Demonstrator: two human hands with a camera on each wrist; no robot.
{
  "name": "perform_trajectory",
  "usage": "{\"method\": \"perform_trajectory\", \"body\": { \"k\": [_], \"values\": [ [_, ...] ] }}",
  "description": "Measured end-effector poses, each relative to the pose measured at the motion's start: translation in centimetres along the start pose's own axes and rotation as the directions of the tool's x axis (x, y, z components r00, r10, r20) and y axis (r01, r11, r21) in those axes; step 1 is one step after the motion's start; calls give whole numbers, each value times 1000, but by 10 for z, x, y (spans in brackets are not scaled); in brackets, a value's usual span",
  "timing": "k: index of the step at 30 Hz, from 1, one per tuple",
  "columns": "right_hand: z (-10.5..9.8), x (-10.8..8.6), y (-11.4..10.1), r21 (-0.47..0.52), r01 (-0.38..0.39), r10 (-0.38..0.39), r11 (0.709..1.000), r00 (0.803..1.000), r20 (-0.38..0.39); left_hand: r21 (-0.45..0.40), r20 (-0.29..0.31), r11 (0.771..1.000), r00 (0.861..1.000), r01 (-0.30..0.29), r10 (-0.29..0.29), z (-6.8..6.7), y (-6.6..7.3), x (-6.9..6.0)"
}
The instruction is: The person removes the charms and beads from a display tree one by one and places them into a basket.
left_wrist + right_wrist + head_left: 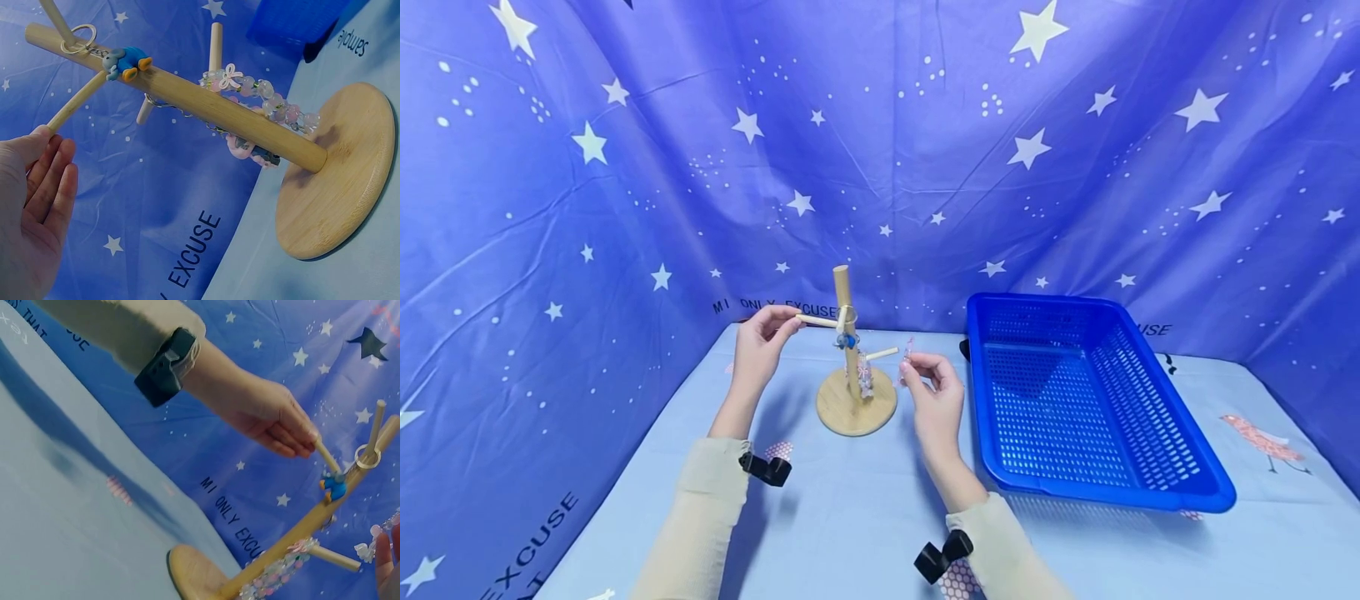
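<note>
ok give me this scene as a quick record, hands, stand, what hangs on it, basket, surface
left hand: pinches the end of an upper peg
right hand: pinches a beaded strand, apart from the stand
wooden stand: upright, round base
hanging: blue figurine keychain; pink-and-clear beaded bracelet; pink-and-dark charm, partly hidden
blue basket: perforated, right of the stand
surface: pale blue cloth

Head camera looks forward and down; nearer, tilted wrist cameras share the wooden stand [187, 100].
</note>
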State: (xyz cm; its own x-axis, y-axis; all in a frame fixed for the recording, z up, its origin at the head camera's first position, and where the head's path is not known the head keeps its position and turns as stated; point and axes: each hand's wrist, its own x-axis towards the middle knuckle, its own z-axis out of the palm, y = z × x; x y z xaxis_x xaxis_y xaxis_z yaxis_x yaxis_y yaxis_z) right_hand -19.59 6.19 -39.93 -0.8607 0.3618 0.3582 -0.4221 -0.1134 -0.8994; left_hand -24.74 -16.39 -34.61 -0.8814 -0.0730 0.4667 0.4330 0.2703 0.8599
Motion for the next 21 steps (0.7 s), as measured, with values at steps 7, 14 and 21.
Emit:
{"method": "perform_trajectory", "body": {
  "k": [7,14,21],
  "values": [
    [-5,-3,-12,-8,-3,3,1000,1000,29,-7,3,1000,1000,3,-3,0,-2,1],
    [-11,-5,-18,-14,23,-22,1000,997,70,1,5,1000,1000,6,-6,0,-1,0],
    [-20,-5,-23,-21,55,-53,998,994,96,-3,4,1000,1000,12,-12,0,0,0]
  ]
}}
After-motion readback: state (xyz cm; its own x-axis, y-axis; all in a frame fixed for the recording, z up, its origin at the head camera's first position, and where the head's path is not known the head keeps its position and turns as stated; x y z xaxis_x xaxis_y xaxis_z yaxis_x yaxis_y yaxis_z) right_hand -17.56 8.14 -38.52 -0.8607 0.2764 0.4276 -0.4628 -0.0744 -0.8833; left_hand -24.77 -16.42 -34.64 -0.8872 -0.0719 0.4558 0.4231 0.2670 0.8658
